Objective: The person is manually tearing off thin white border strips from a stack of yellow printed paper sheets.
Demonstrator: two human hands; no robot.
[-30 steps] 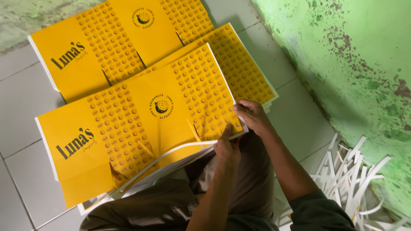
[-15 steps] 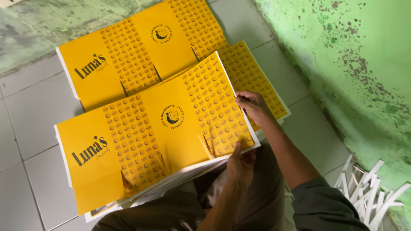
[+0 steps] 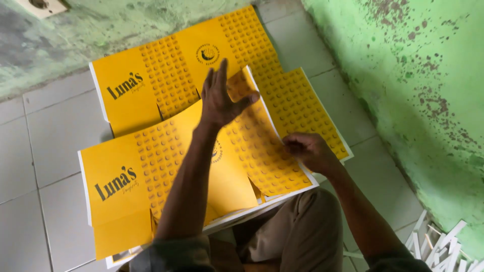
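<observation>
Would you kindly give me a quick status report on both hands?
Left hand open, raised over top yellow sheet. Right hand pinching its right edge. Nothing blocking.

A flat yellow die-cut carton sheet (image 3: 151, 176), printed with dark lettering, a round emblem and bands of small dots, lies topmost on a stack over the person's lap. Its far corner curls upward, and slits cut its near edge.
</observation>
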